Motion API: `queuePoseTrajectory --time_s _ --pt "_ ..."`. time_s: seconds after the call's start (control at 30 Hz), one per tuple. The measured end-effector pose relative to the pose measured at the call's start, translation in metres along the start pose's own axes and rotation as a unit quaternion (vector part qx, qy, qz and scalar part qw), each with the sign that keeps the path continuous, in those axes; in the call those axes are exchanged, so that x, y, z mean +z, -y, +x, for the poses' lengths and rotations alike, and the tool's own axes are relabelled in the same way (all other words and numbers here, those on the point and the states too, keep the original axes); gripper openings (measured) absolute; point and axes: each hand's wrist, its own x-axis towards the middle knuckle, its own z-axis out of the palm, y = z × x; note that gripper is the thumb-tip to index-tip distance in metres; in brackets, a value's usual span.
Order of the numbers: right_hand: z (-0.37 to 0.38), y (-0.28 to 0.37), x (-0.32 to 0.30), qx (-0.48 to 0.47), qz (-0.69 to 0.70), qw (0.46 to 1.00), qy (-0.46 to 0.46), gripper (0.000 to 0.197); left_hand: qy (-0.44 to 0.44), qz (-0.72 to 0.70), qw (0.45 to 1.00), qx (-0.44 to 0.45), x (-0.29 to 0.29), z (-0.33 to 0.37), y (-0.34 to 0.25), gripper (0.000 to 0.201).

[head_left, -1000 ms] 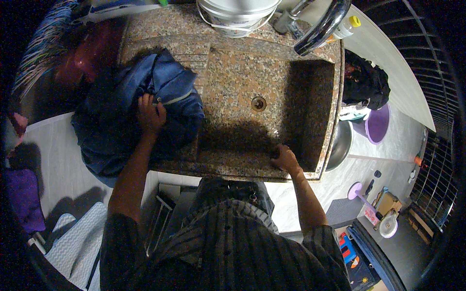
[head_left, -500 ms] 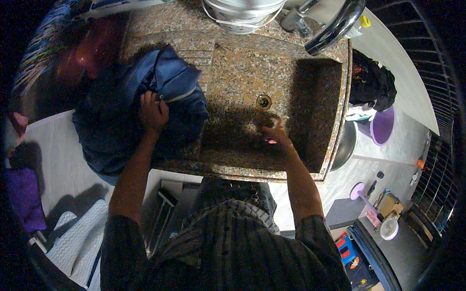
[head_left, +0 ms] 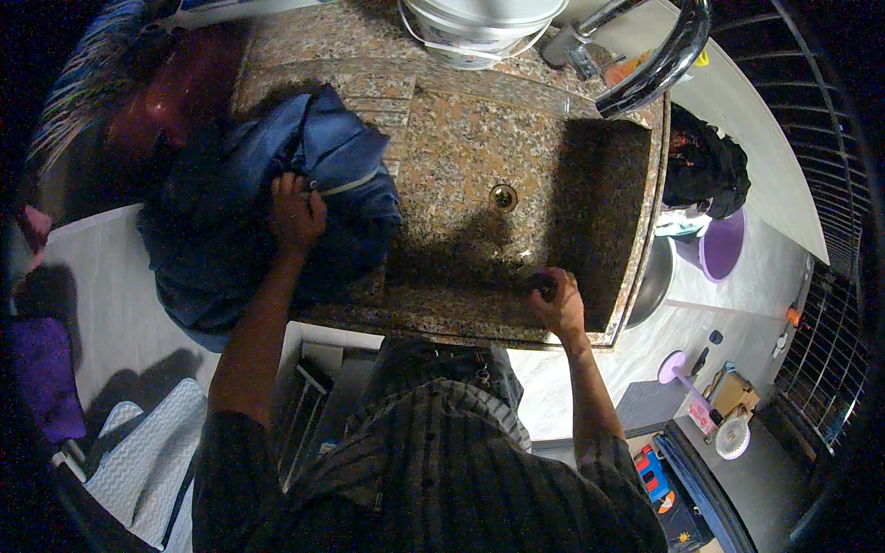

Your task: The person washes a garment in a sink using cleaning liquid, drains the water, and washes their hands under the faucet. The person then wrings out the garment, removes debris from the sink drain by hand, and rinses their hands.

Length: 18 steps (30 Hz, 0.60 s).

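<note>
A heap of blue jeans [head_left: 346, 147] lies on the ribbed left side of the stone sink, its darker folds hanging over the front edge. My left hand [head_left: 297, 214] rests on it, fingers closed on the cloth beside a pale strip like a waistband. Over the near right part of the speckled stone basin [head_left: 452, 138], my right hand [head_left: 562, 304] is curled, thumb and fingers drawn together. A dark patch shows between those fingers; whether it is an object or shadow is unclear. Behind the hand sits the round drain [head_left: 503, 198].
A white lidded bucket [head_left: 470, 37] stands behind the basin, beside the curved chrome tap [head_left: 659, 69]. Right of the sink are a metal bowl [head_left: 653, 281], a purple bucket [head_left: 722, 246] and dark clothes [head_left: 710, 161]. A dark red shiny object [head_left: 175, 101] is at far left.
My right hand has moved from near the drain toward the basin's near right edge, and its fingers have curled in. My left hand stays on the jeans. The view has shifted slightly.
</note>
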Motion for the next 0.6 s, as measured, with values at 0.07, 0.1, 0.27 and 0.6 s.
queuePoseTrajectory --time_s 0.07,0.1,0.27,0.6 --pt "-0.013 0.0 0.0 0.012 -0.05 0.997 -0.063 0.048 0.008 0.004 1.0 0.006 0.004 -0.003 0.001 0.041" --pt "-0.019 0.0 0.003 0.007 -0.06 0.99 -0.126 0.045 0.008 0.001 1.0 0.008 0.008 -0.001 -0.001 0.041" --pt "-0.018 0.015 0.012 0.072 -0.046 0.969 -0.233 0.04 -0.011 -0.016 1.0 0.016 0.017 -0.003 0.001 0.042" --pt "-0.016 0.029 0.006 0.087 -0.038 0.968 -0.23 0.04 -0.032 -0.03 0.999 -0.001 0.013 0.001 -0.002 0.041"
